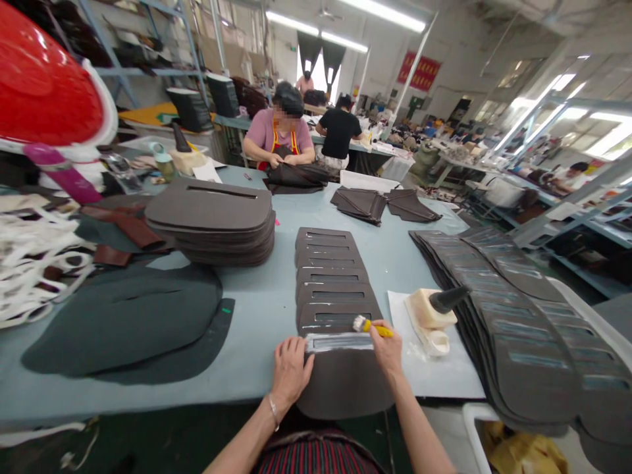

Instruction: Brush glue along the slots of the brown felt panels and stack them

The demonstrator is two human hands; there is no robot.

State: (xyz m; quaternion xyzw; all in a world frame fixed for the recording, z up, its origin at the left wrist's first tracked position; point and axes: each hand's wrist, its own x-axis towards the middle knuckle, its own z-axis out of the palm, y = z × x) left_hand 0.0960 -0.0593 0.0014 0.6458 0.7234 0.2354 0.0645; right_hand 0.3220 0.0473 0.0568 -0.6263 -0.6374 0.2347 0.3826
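Note:
In my right hand is a small glue brush with a yellow handle, its white-coated tip above the overlapped dark pieces. My left hand lies with its fingers flat on the left side of the nearest dark slotted panel. White glue is spread around that panel's slot. Beyond it, several more slotted panels overlap in a row running away from me, with thin white lines along their slots. To the right, a cream glue bottle with a black nozzle rests on a white sheet.
A tall stack of dark panels stands at the left, behind dark green flat pieces. Glued panels overlap along the right edge. White strips are heaped far left. Across the table, a person handles dark pieces.

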